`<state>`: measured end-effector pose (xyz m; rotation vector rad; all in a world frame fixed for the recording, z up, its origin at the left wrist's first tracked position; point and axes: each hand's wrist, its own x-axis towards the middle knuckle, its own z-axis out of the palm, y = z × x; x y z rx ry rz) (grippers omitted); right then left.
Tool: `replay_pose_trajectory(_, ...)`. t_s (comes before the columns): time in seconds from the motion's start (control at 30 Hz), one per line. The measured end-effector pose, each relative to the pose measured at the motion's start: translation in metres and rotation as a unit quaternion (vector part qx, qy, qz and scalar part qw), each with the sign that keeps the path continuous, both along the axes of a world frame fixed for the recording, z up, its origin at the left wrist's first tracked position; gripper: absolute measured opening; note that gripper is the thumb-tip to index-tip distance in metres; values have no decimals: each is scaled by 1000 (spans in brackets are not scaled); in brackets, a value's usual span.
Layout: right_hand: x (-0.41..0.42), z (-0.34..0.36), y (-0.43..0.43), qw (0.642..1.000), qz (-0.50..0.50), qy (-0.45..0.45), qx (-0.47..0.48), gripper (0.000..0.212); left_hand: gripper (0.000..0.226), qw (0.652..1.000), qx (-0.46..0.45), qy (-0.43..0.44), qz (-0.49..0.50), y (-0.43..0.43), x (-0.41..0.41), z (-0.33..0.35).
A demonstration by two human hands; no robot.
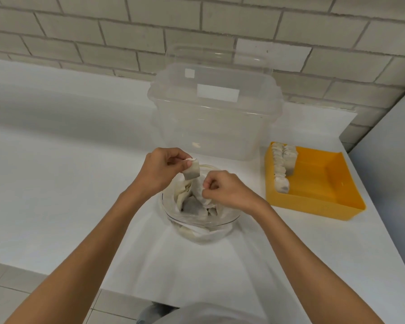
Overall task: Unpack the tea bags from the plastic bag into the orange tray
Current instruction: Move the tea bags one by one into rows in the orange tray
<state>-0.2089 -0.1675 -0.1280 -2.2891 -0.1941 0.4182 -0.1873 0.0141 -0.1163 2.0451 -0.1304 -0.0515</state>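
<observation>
The rectangular orange tray (313,202) is smooth, hard plastic with a dull sheen. Left of it, the thin clear plastic bag (197,222) looks glossy and crinkled, holding off-white tea bags (192,174) of soft, fibrous paper. Behind the tray, the big clear lidded tub (215,127) is smooth, slightly cloudy plastic. Under the tray, the white countertop (68,160) is smooth and matt.

Just two bare forearms here, left hand (159,169) and right hand (225,190) bare too. Bottom edge shows a light grey top (220,315) and a bit of dark bluish fabric (153,311) beside it.
</observation>
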Motion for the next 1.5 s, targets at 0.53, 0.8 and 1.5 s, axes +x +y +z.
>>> replay_pose_trajectory(0.53, 6, 19, -39, 897, -134, -26, 421, 19, 12, 988, -111, 62, -83, -27, 4, 30)
replay_pose_trajectory(0.8, 6, 28, -47, 913, -153, -49, 376, 19, 17, 988, -132, 33, -69, -39, 9, 39)
replay_pose_trajectory(1.5, 27, 127, -141, 960, -141, -240, -37, 15, 24, 974, 29, -25, -223, -143, 63, 61)
